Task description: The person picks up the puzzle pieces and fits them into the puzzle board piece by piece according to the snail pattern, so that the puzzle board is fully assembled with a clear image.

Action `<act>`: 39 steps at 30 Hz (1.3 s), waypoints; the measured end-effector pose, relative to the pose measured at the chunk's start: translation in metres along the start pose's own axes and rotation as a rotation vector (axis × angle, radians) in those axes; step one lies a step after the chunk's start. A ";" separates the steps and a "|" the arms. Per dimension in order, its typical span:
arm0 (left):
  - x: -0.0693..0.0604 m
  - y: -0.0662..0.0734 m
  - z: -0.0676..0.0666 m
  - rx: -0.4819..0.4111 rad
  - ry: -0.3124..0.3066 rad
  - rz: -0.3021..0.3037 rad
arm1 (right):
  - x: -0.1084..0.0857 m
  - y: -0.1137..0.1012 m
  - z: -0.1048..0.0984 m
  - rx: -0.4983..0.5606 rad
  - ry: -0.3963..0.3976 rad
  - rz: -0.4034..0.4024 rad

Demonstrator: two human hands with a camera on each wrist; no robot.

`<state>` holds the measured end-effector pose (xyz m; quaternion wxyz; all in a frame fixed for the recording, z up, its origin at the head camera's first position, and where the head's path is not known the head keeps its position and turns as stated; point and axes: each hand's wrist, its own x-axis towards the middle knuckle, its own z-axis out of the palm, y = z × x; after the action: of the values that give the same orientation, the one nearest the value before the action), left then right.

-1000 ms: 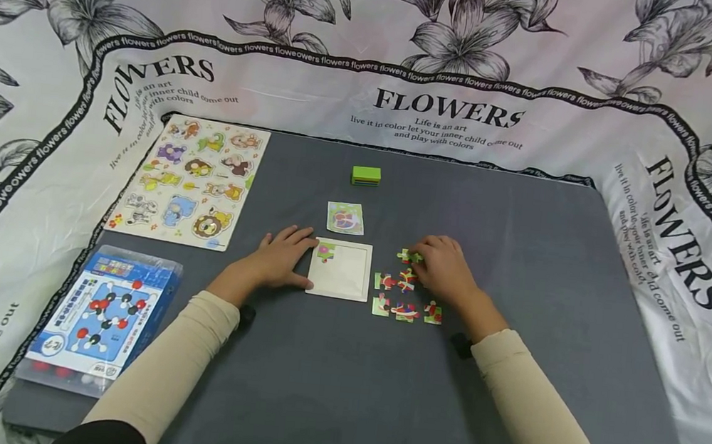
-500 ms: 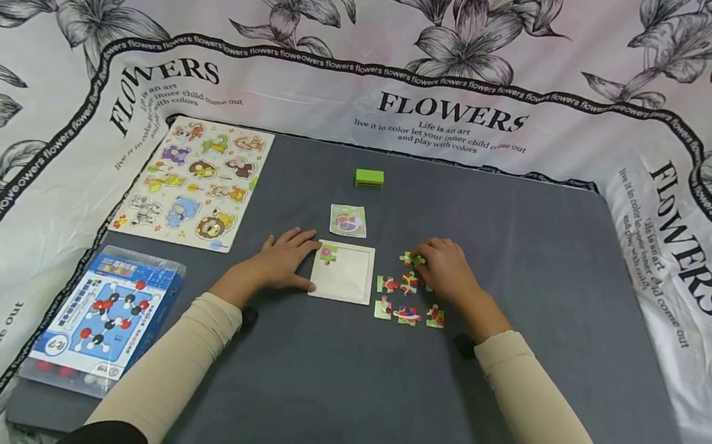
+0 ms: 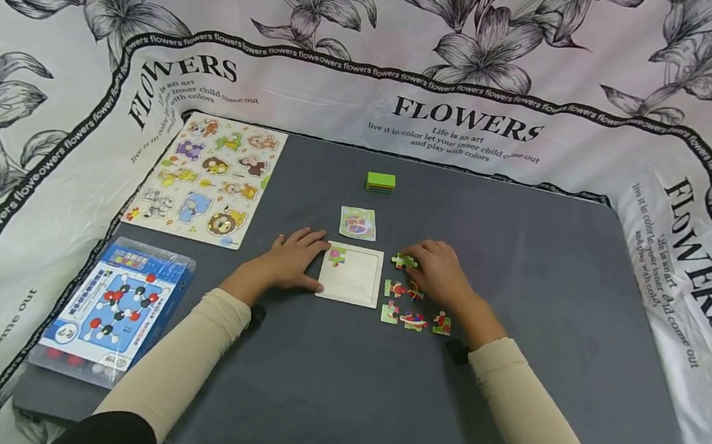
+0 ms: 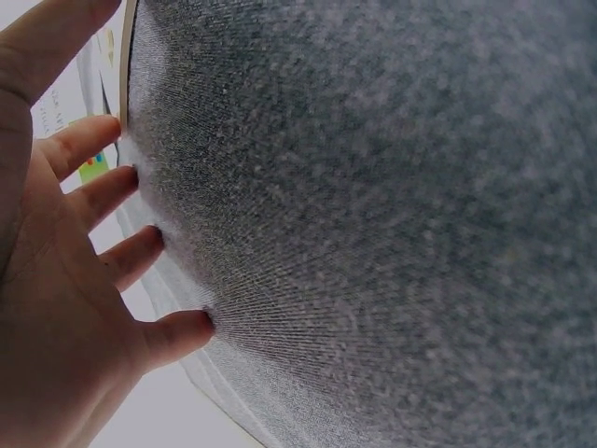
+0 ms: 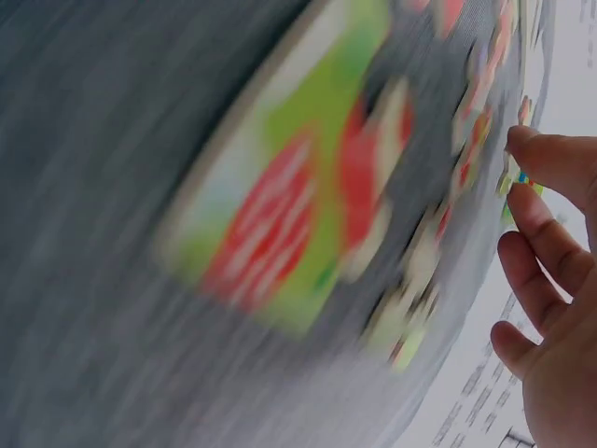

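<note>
"How far along?"
"Early, I'd judge: loose puzzle pieces (image 3: 414,321) lie nearest, right of the tray (image 3: 352,287). The left hand (image 3: 294,259), spread, touches its left edge; the right hand (image 3: 441,272) pinches a green piece (image 3: 403,261). One placed piece (image 3: 336,256) fills the far left corner."
"Room?"
"Open counter (image 3: 556,284) rightward; past the tray's far edge, a card (image 3: 358,223), then a green block (image 3: 381,181)."

Room to pass lies nearside of the tray (image 3: 349,289), but loose puzzle pieces (image 3: 414,321) obstruct its right
</note>
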<state>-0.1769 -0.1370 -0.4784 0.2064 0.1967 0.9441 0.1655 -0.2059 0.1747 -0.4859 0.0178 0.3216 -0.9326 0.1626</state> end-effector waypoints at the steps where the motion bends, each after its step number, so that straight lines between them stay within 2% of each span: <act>1: 0.001 0.000 0.000 0.001 -0.002 -0.002 | 0.003 -0.005 0.001 0.001 0.002 -0.014; 6: 0.002 -0.001 0.001 0.000 0.003 -0.008 | 0.023 -0.028 0.010 0.002 0.015 -0.082; 14: 0.003 -0.001 0.002 0.006 0.003 -0.001 | 0.042 -0.051 0.024 0.041 0.002 -0.114; 23: 0.003 -0.002 0.001 0.010 0.001 -0.014 | 0.049 -0.057 0.032 0.043 -0.055 -0.083; 33: 0.004 -0.001 0.001 0.011 0.003 -0.023 | 0.050 -0.057 0.033 -0.006 -0.031 -0.093; 39: 0.004 -0.002 0.002 0.000 -0.011 -0.023 | 0.049 -0.058 0.033 -0.025 -0.065 -0.083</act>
<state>-0.1799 -0.1368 -0.4818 0.2137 0.1867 0.9451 0.1620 -0.2070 0.0924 -0.4940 -0.0018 0.3649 -0.9205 0.1397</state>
